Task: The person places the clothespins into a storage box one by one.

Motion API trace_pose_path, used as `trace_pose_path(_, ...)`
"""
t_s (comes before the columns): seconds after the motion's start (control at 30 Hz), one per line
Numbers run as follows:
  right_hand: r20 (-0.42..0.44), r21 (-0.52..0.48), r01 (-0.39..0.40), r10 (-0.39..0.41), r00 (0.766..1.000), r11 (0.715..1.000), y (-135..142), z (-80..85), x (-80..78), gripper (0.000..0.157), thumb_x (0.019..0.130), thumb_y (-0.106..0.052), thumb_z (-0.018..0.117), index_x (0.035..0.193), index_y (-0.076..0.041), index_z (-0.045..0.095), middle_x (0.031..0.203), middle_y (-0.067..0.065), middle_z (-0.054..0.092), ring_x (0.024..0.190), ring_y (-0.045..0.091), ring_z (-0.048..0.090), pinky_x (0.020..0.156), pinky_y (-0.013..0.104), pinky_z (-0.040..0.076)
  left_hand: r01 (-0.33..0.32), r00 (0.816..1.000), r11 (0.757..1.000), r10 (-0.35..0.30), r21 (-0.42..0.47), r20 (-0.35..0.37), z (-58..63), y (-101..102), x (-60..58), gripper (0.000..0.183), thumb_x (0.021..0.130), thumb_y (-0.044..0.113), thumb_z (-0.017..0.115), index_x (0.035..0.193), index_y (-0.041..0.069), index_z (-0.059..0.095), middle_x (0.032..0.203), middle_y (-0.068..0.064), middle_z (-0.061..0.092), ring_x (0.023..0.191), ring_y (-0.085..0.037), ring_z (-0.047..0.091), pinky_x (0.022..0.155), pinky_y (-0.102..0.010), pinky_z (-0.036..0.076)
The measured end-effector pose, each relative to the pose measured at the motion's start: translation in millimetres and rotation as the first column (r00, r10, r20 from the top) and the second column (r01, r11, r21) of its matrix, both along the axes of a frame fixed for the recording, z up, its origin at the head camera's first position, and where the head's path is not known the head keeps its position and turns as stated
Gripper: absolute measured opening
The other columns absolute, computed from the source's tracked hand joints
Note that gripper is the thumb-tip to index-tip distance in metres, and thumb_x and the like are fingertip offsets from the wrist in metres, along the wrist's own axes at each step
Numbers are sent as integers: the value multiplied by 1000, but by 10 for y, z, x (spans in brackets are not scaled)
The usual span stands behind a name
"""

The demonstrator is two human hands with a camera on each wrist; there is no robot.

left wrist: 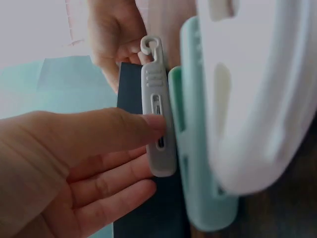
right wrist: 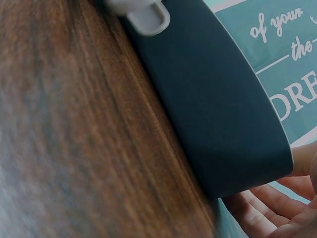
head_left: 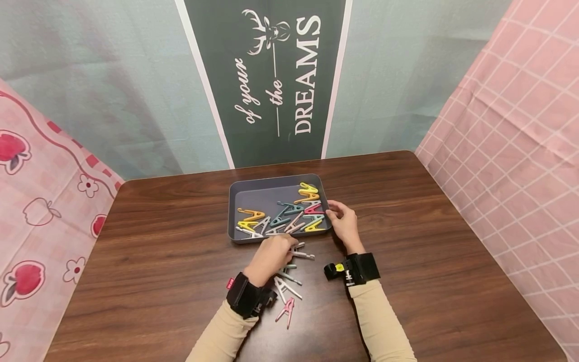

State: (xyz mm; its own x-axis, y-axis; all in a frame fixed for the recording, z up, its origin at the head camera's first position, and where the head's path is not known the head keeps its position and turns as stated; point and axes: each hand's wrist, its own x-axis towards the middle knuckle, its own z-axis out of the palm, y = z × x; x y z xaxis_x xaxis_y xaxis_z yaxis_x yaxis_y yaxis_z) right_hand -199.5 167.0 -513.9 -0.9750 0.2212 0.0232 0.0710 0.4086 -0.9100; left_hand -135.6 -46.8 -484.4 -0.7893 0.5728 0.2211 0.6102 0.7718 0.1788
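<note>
My left hand pinches a light grey clothespin just in front of the tray's near wall, with the thumb across its side. On the table below that hand lie a pale green clothespin, a white clothespin and a pink clothespin, in a rough column. The dark grey tray holds several clothespins in yellow, orange, teal, red, grey and pink along its near and right sides. At the tray's right end, my right hand holds the rim; part of its fingers is hidden in the right wrist view.
The brown wooden table extends on both sides of the tray. A curtain with printed words hangs behind the table, with pink patterned cloths at the sides. Black straps with cameras sit on both wrists.
</note>
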Motion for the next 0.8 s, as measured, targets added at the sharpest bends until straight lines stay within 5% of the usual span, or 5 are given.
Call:
trace_pose_path(0.47, 0, 0, -1, 1, 1000, 1000, 14, -14, -2, 32, 93, -6, 59, 125, -4, 63, 125, 20, 65, 110, 34, 66, 85, 30, 53, 76, 994, 995, -80, 65, 69, 89, -22, -19, 24, 81, 10, 71, 105, 10, 72, 107, -3, 73, 101, -18, 68, 86, -32, 56)
trace_pose_path(0.8, 7, -3, -1, 1, 1000, 1000, 8, -9, -8, 32, 93, -6, 59, 125, -5, 63, 126, 20, 65, 111, 34, 66, 84, 29, 52, 46, 996, 983, -59, 176, 68, 186, -174, -77, 27, 81, 4, 70, 108, 8, 71, 107, -5, 72, 102, -19, 68, 88, -33, 56)
